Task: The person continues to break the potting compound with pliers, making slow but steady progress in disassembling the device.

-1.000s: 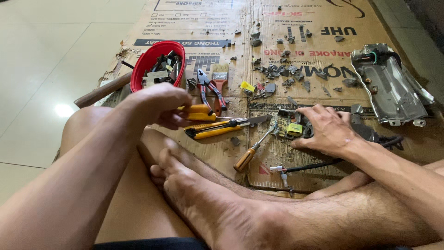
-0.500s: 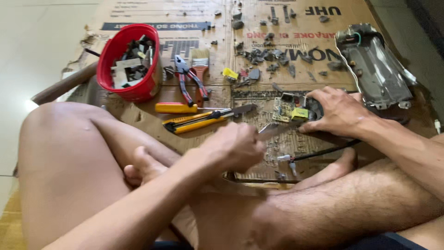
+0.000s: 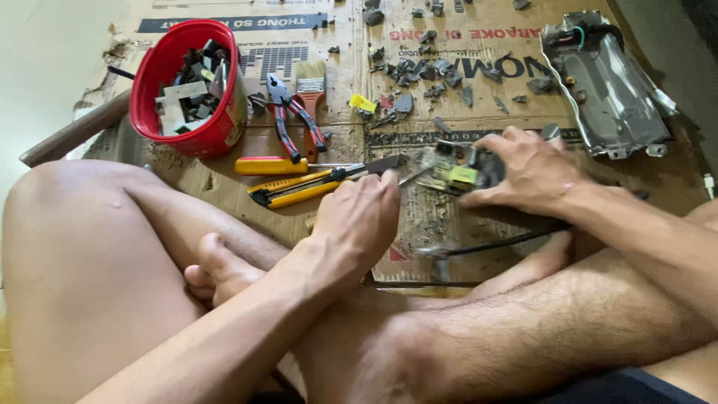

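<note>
The right hand presses down on a circuit board lying on the cardboard, while the left hand, just left of the board, curls around a tool whose metal tip touches its edge.

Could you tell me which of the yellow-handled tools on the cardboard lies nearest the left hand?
The yellow-and-black utility knife, just beside the left hand; the plain yellow-handled screwdriver lies farther off.

I sit on a pale tiled floor, glossy with daylight at my left. Flattened brown cardboard covers it ahead; its far right edge meets something dark, perhaps a wall.
</note>
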